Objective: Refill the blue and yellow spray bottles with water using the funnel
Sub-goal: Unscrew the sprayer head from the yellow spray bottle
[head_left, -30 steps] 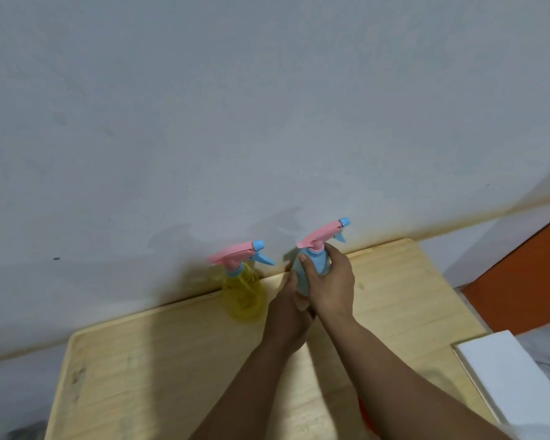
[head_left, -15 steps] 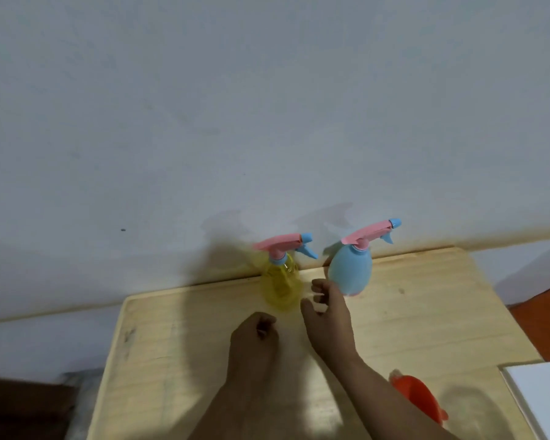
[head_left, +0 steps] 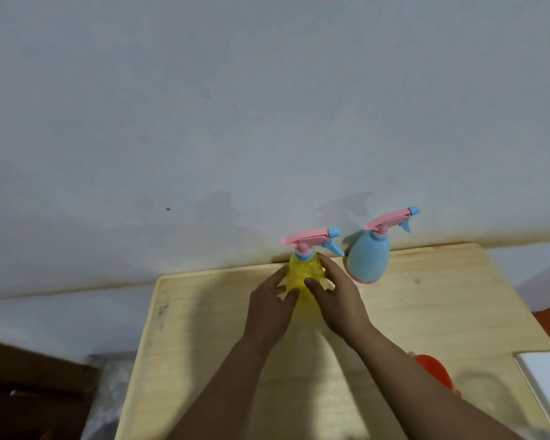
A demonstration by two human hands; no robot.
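Observation:
A yellow spray bottle (head_left: 303, 270) with a pink trigger head stands near the back edge of the wooden table (head_left: 426, 312). Both hands are wrapped around its body: my left hand (head_left: 269, 308) on its left side, my right hand (head_left: 338, 298) on its right side with fingers up near the neck. To the right of it a blue spray bottle (head_left: 367, 258), also with a pink head, stands upright and free. The orange funnel (head_left: 434, 371) lies at the right, partly hidden behind my right forearm.
A grey wall rises right behind the table's back edge. A white flat object (head_left: 545, 382) lies at the table's right edge. Dark furniture and a grey bag sit on the floor at the lower left.
Both hands let go of the blue bottle, which now stands by itself, and moved left onto the yellow bottle. The view has shifted left.

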